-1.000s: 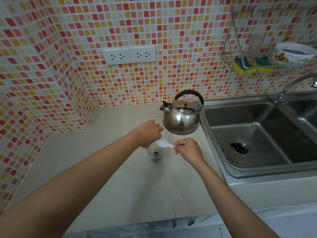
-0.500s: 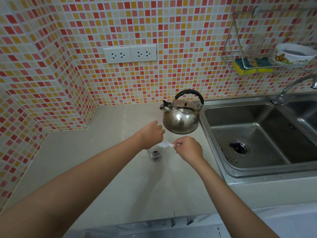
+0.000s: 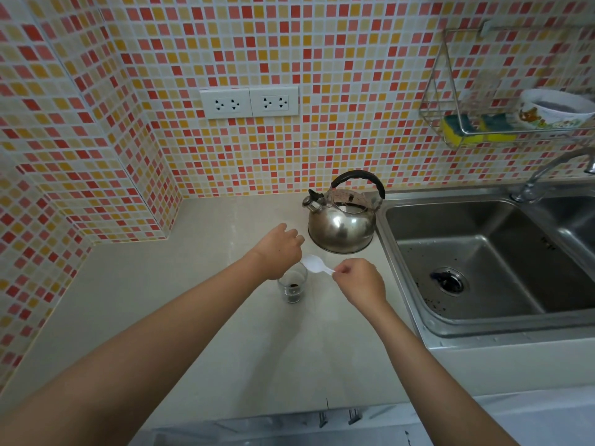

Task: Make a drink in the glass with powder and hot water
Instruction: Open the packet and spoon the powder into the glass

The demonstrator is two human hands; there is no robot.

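A small clear glass (image 3: 292, 286) with dark powder at its bottom stands on the beige counter (image 3: 199, 333), in front of a steel kettle (image 3: 341, 225). My right hand (image 3: 360, 281) pinches the handle of a white plastic spoon (image 3: 314, 263). The spoon's bowl hangs over the far rim of the glass. My left hand (image 3: 279, 249) hovers with curled fingers just above the glass's far left rim, next to the spoon bowl. Whatever lies under its fingers is hidden.
A steel double sink (image 3: 476, 262) with dark specks lies right of the counter, with a tap (image 3: 547, 172) behind it. A wire rack (image 3: 450, 101) on the tiled wall holds sponges (image 3: 473, 128) and a bowl (image 3: 552, 109). Two sockets (image 3: 249, 103) sit above the counter.
My two hands have drawn slightly closer over the glass. The spoon bowl stays above the rim, and the glass and kettle have not moved.
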